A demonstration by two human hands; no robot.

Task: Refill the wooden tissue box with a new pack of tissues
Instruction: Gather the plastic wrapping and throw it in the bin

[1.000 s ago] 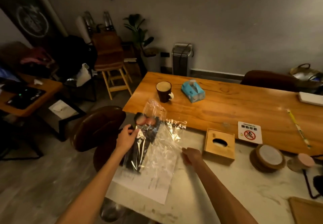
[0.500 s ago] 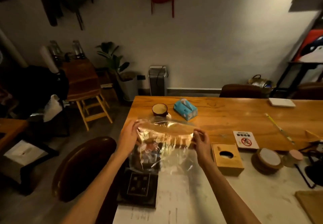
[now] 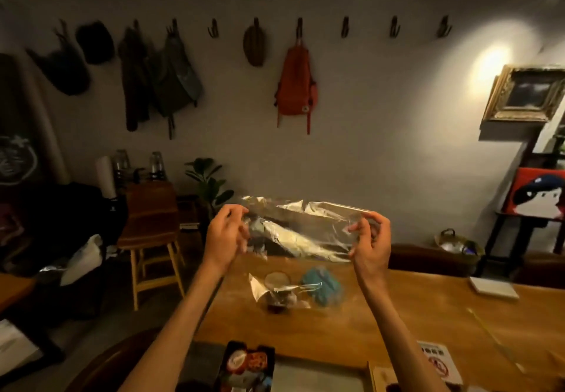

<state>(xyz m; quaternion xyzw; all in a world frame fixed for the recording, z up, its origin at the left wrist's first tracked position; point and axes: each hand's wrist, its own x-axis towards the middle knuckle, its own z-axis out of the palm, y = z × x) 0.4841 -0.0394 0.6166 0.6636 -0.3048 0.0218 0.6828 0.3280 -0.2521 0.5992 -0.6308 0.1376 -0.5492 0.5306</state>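
A clear plastic bag (image 3: pixel 301 232) is stretched in the air above the wooden table (image 3: pixel 382 324). My left hand (image 3: pixel 224 238) pinches its left end and my right hand (image 3: pixel 371 243) pinches its right end. Through and below the bag I see the blue tissue pack (image 3: pixel 322 287) lying on the table beside a dark cup (image 3: pixel 276 289). Only a corner of the wooden tissue box (image 3: pixel 380 376) shows at the bottom edge, partly behind my right forearm. A dark printed packet (image 3: pixel 247 367) lies at the bottom centre.
A no-smoking sign (image 3: pixel 440 364) lies right of the box. A white pad (image 3: pixel 493 287) sits at the table's far right. A wooden stool (image 3: pixel 153 232) and a potted plant (image 3: pixel 208 183) stand beyond the table's left end. Bags hang on wall hooks, among them a red backpack (image 3: pixel 295 85).
Both hands have lifted the clear plastic bag higher and pulled it wider. The dark packet has stayed on the table. The camera has tilted up toward the wall.
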